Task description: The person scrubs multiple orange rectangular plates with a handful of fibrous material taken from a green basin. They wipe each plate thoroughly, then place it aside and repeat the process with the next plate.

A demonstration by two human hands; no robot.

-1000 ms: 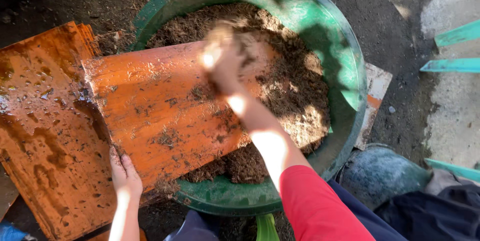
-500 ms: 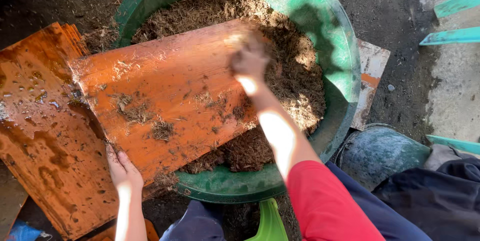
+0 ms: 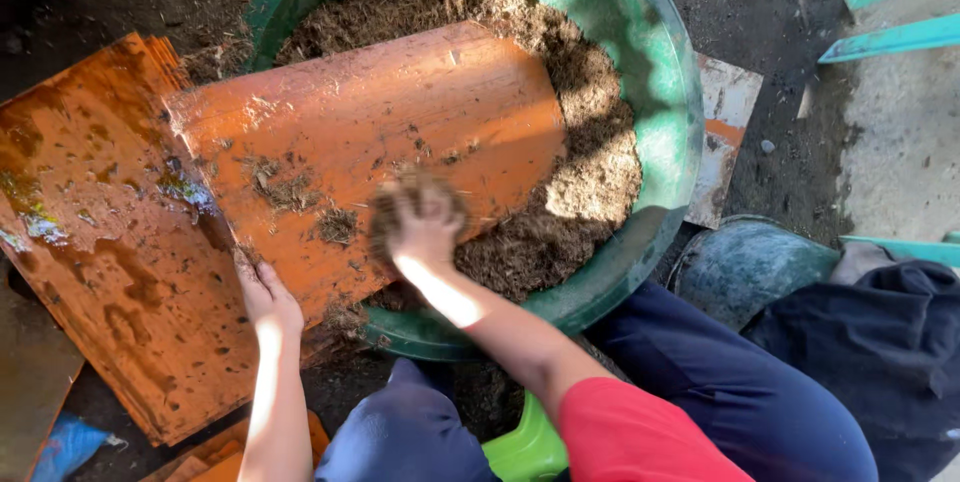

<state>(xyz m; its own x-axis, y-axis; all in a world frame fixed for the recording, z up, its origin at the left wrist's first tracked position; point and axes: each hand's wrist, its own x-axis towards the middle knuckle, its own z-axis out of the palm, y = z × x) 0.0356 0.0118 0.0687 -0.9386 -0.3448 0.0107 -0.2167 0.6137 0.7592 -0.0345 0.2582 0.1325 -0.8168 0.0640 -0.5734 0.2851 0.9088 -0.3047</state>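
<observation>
Across the green basin, left hand clamps the orange tile steady; right hand, fingers closed on fibrous soil, rubs it.

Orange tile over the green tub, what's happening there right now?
A person holds an orange roof tile slanted across a green tub of brown, fibrous sawdust-like material. The left hand grips the tile's near edge, while the right hand, coated in the material, presses on the tile's face. Bits of it are scattered on the tile. A stack of wet orange tiles lies beside the tub.
</observation>
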